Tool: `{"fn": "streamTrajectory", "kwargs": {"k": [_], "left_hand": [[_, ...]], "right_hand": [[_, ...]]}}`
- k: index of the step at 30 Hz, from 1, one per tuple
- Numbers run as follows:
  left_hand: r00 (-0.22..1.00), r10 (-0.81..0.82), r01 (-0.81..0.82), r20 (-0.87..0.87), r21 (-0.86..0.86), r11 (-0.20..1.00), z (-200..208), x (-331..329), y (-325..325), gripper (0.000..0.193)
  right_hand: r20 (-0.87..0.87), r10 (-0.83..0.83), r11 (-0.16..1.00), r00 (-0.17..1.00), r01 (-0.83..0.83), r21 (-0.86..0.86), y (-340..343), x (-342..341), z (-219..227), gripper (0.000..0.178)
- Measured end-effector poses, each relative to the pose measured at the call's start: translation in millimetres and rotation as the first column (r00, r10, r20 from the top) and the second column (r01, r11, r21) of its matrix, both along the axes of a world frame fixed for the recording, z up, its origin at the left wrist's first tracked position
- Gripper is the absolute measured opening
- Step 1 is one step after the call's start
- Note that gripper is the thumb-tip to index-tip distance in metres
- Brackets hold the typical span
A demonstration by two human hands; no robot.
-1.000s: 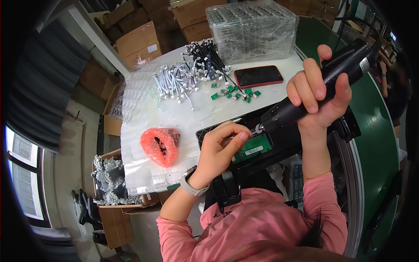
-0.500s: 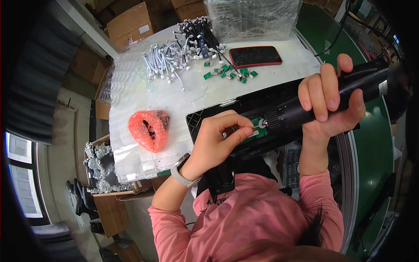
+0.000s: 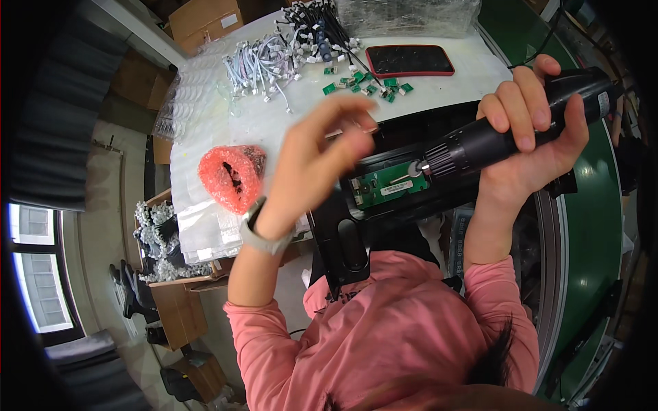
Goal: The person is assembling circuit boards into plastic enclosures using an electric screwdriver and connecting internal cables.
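Observation:
My right hand [image 3: 524, 130] grips a black electric screwdriver [image 3: 456, 153], tilted with its bit end toward the left. The tip meets a small round silvery piece [image 3: 415, 168] at the right end of a green circuit board [image 3: 373, 199]. That board lies inside a long black plastic housing [image 3: 353, 264] near my lap. Up and left of the board, my left hand [image 3: 308, 157] hangs in the air, blurred by motion. Its thumb and forefinger are apart, and I make out nothing held between them.
A pink bubble-wrap bundle [image 3: 214, 183] lies on the white-covered table [image 3: 199, 120]. Farther back are white cables [image 3: 253, 68], black cables [image 3: 336, 34], several small green boards [image 3: 391, 82], a red-edged phone [image 3: 411, 60] and a plastic-wrapped block [image 3: 404, 17]. An open carton [image 3: 185, 277] holds white-ended parts.
My left hand has let go near the screwdriver tip and moved up and left, uncovering the circuit board. The screwdriver in my right hand has shifted slightly up and right.

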State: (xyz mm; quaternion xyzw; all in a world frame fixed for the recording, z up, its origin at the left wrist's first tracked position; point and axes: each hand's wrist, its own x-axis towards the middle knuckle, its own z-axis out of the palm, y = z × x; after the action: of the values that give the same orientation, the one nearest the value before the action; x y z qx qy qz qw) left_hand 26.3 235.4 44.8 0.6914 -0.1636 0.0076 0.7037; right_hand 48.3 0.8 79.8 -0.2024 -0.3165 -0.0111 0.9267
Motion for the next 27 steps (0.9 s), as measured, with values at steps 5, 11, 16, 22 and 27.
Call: {"fn": "streamTrajectory", "kwargs": {"k": [5, 11, 16, 22, 27], "left_hand": [[0.855, -0.082, -0.342, 0.512, 0.676, 0.652, -47.4, 115.6, 34.4, 0.029], [0.921, -0.096, -0.244, 0.377, 0.752, 0.612, -77.2, 144.6, 43.4, 0.024], [0.907, 0.001, -0.323, 0.421, 0.695, 0.642, -75.3, 146.0, 42.2, 0.027], [0.783, 0.311, -0.622, 0.538, 0.676, 0.395, -68.8, 159.0, 33.4, 0.034], [0.705, 0.194, -0.710, 0.683, 0.677, 0.196, -65.8, 166.7, 23.7, 0.031]], "right_hand": [[0.038, 0.043, 0.999, 0.998, -0.042, -0.017, -7.5, -5.2, -4.2, 0.036], [0.039, -0.039, 0.997, 0.998, 0.041, -0.068, -20.3, -12.0, -19.2, 0.037], [-0.040, -0.074, 0.994, 0.996, 0.070, -0.088, -23.1, -8.7, -24.4, 0.037], [-0.055, -0.094, 0.988, 0.994, 0.087, -0.127, -18.7, -10.5, -30.0, 0.037], [-0.071, -0.140, 0.981, 0.988, 0.129, -0.148, -16.4, -10.0, -39.1, 0.037]]}}
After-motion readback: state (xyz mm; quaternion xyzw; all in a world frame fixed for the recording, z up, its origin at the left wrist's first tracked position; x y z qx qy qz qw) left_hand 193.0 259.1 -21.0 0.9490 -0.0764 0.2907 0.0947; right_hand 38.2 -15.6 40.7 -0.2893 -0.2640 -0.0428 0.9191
